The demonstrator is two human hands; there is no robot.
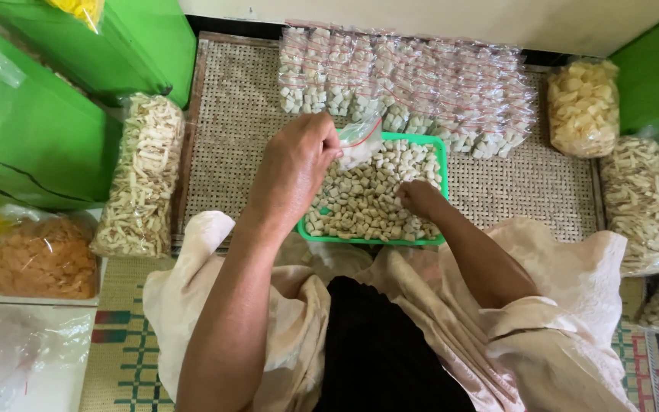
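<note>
Two hands are seen at a green tray (pixel 442 164) of small pale snack pieces (pixel 364 202).

From the head view, a small clear bag (pixel 360 140) is held up over the tray's far left corner by the left hand (pixel 295 168), whose grip is closed on the bag's mouth. The right hand (pixel 419 197) is laid among the pieces near the tray's middle, its fingers curled down into them; whether any pieces are pinched cannot be told. The tray is set on a woven mat (pixel 230 137), just in front of rows of filled small bags (pixel 413 84). Large bags of other snacks (pixel 143 175) are stood at both sides. Bag filling appears to be the step in hand; a pinch of pieces would have to be lifted cleanly to the bag's mouth, held wide enough.
</note>
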